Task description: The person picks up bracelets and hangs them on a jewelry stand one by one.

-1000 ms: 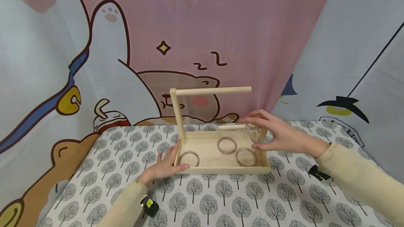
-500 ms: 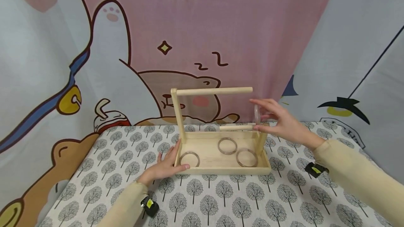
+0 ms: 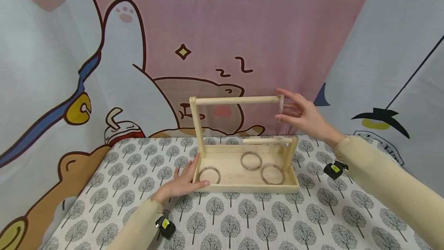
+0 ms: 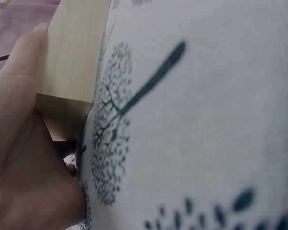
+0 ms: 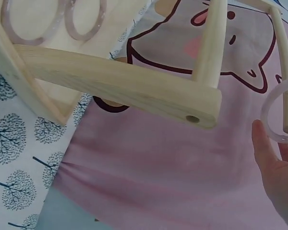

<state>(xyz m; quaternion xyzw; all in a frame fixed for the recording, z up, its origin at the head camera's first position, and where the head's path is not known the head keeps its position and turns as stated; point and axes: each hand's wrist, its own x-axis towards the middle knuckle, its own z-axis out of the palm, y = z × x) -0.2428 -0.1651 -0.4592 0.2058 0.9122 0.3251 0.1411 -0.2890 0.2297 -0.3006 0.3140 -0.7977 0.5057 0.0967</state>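
Note:
My right hand (image 3: 305,117) pinches a pale translucent bangle (image 3: 281,105) between fingertips and thumb. It stands edge-on at the free right end of the upper wooden bar (image 3: 236,100). The right wrist view shows the bar's end inside the ring's outline. Below, a wooden bangle stand (image 3: 243,189) has a tray base, a tall left post and a shorter right post bearing a lower bar (image 3: 265,141). My left hand (image 3: 182,182) holds the tray's front left corner, thumb along the front wall (image 4: 69,52) and fingers at the left side.
Inside the tray lie a left bangle (image 3: 209,168), a middle bangle (image 3: 251,152) and a right bangle (image 3: 272,165). A tree-print cloth (image 3: 229,223) covers the table. Behind it hangs a pink cartoon curtain (image 3: 295,30).
My right hand has lifted the bangle from beside the lower bar's right end up to the upper bar's tip, turning it edge-on. The left hand stays at the tray corner.

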